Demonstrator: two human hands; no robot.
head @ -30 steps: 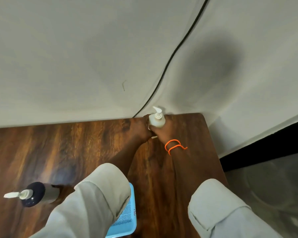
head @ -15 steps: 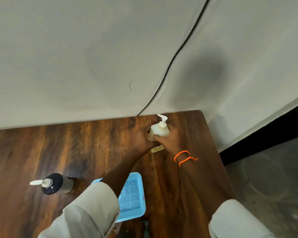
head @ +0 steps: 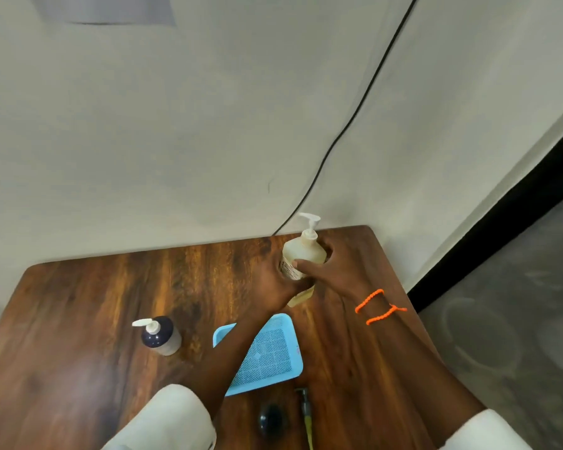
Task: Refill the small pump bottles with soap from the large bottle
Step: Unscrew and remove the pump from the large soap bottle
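A dark pump bottle (head: 161,336) stood upright at the left of the wooden table (head: 78,319), a blue mesh tray (head: 270,352) beside it; further right, left hand (head: 275,287) and right hand (head: 333,271) clamped their fingers round the cream pump bottle (head: 301,254).

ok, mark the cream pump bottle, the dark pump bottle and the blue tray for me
cream pump bottle (head: 301,254), head view, on its shoulder below the pump.
dark pump bottle (head: 158,336), head view, on its dark rounded shoulder.
blue tray (head: 270,352), head view, on its perforated floor right of the forearm.
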